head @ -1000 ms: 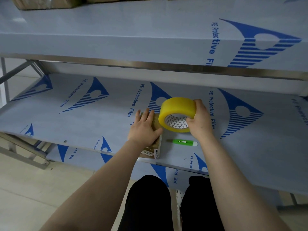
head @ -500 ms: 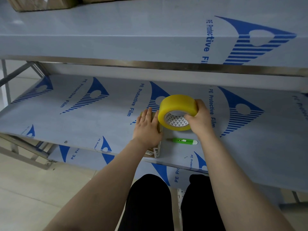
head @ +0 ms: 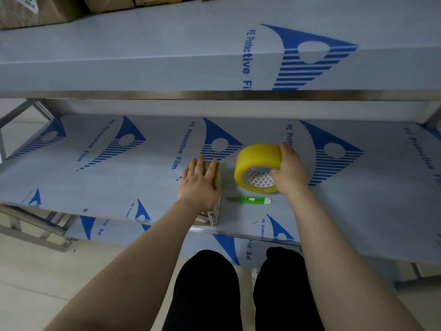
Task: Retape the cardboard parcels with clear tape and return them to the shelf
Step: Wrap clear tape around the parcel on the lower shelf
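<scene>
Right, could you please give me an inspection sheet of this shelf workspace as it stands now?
Surface: middle shelf, covered in blue-printed protective film.
Job's things: small cardboard parcel lying near the front edge; yellow tape roll on edge to its right, apart from it.
Clutter: green cutter lying flat on the shelf, nearer the person than the roll.
Hands: left hand pressing flat on the parcel; right hand gripping the tape roll.
Cables: nothing seen.
Surroundings: cardboard boxes on the upper shelf; pale floor below.
</scene>
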